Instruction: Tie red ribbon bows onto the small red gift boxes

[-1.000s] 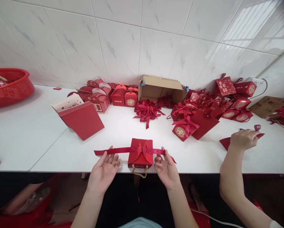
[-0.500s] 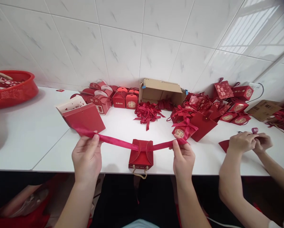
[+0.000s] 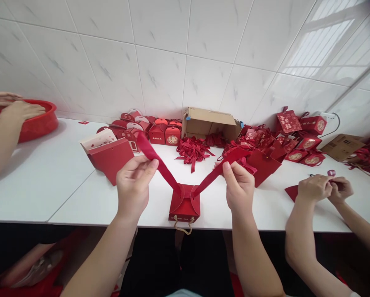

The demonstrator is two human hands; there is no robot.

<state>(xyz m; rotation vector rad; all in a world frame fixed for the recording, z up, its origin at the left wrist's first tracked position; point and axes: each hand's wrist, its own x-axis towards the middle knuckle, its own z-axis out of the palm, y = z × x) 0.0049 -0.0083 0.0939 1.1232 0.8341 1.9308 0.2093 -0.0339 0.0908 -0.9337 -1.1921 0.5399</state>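
A small red gift box point(image 3: 185, 208) with a twisted cord handle point(image 3: 183, 229) stands near the table's front edge. A red ribbon point(image 3: 167, 172) passes through slots in its top, both ends rising in a V. My left hand point(image 3: 133, 187) pinches one end between thumb and fingers, up and to the left of the box. On the other side, my right hand point(image 3: 239, 185) pinches the opposite end, a loose tail hanging over the fingers. Neither hand touches the box.
Red gift boxes point(image 3: 164, 133) line the wall beside a cardboard box point(image 3: 211, 117) and a pile of ribbons point(image 3: 193, 150). An open red card box point(image 3: 112, 159) stands left. Co-workers' hands are at a red basin point(image 3: 38, 128) and at far right point(image 3: 316, 187).
Both my hands have risen and come closer together, lifting the ribbon ends from nearly level into a V. A co-worker's hands now reach into the basin at left.
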